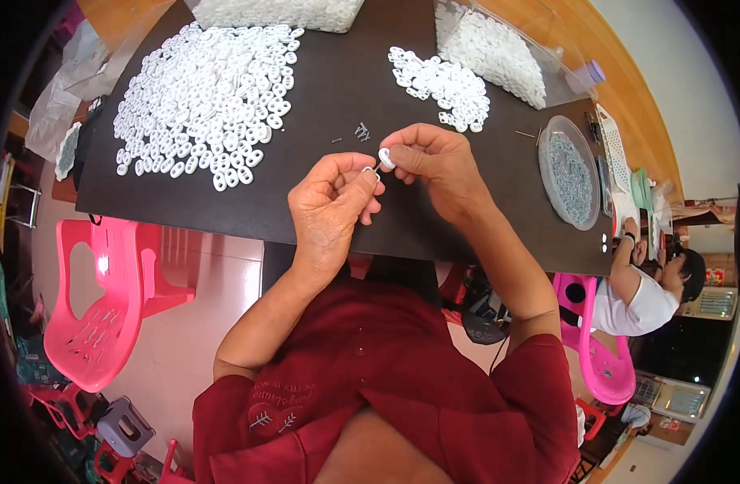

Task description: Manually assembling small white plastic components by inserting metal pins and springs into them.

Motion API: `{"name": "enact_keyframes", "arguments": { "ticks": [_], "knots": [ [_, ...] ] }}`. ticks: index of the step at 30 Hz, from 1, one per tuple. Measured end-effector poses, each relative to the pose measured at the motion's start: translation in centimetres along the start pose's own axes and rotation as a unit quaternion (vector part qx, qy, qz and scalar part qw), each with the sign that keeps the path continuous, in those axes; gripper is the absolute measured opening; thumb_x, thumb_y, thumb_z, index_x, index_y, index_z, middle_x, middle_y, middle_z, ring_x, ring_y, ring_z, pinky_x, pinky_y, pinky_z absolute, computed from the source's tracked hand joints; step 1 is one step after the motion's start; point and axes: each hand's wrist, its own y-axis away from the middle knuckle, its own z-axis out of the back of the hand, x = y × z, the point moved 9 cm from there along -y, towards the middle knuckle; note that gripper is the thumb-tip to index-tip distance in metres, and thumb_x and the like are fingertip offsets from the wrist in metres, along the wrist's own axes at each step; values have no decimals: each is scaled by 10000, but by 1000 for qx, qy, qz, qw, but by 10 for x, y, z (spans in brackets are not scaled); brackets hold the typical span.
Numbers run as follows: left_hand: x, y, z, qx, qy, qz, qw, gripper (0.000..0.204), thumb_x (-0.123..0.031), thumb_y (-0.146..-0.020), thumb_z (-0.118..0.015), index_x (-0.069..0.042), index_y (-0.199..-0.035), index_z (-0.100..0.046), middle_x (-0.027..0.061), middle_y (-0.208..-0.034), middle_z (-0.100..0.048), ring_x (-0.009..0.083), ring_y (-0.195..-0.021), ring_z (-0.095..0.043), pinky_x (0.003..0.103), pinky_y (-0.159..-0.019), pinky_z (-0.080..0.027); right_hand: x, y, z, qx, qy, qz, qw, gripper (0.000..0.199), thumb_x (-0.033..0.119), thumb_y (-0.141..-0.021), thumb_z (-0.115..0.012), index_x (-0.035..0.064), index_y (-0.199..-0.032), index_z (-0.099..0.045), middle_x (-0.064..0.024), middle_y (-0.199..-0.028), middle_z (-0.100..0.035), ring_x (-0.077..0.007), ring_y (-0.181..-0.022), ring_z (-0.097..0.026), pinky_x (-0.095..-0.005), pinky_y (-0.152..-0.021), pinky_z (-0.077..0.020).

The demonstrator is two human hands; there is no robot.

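Observation:
Over the dark table's near edge, my two hands work close together. My left hand (331,206) is closed, pinching a small white loop-shaped piece (373,171) between thumb and fingertips. Right beside it, my right hand (443,165) grips a white oval piece (386,158) between thumb and forefinger. Whether the two pieces touch is too small to tell. Just beyond my hands lie several small screws (362,131). To the left spreads a big pile of white oval pieces with holes (200,105). A smaller pile of white pieces (451,87) lies to the right.
A clear round tub (543,165) of screws stands at the right, with a thin rod (525,134) near it. Clear containers of white pieces (499,52) line the far side. Pink chairs (104,323) flank the table; a person in white (640,302) works at the right.

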Motion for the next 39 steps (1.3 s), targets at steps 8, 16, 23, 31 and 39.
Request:
{"name": "enact_keyframes", "arguments": {
  "ticks": [8,16,23,31,39],
  "knots": [
    [2,0,3,-3,-12,2,1000,134,-32,-855,-586,43,-967,-593,84,-741,-625,74,-556,-544,186,-476,-428,4,2,-5,-4,24,33,999,156,101,-805,-664,-2,-919,-635,-31,-771,-632,-73,-656,-536,-199,-598,-416],
    [4,2,6,-11,-22,11,1000,106,-26,-861,-564,23,-949,-596,43,-733,-618,36,-570,-539,160,-472,-411,5,2,-9,-3,34,47,998,140,100,-801,-667,5,-902,-644,-21,-764,-634,-65,-647,-530,-197,-585,-413],
    [2,2,7,-15,-24,10,1000,99,-28,-860,-566,23,-937,-600,42,-729,-617,35,-567,-535,160,-471,-407,9,3,-10,-14,64,65,996,133,107,-803,-667,17,-899,-653,-8,-750,-630,-51,-643,-524,-188,-574,-407],
    [2,4,7,-16,-27,7,999,93,-44,-863,-572,12,-931,-604,34,-731,-614,31,-569,-530,161,-473,-404,10,4,-12,-14,68,77,995,125,102,-799,-671,18,-892,-661,0,-735,-624,-48,-636,-519,-186,-566,-403],
    [1,5,11,-34,-38,8,999,119,-32,-850,-583,39,-943,-601,74,-736,-626,69,-560,-548,182,-482,-426,12,5,-15,-22,78,99,992,116,87,-799,-667,15,-890,-661,5,-734,-621,-45,-641,-516,-184,-570,-404]
  ]
}}
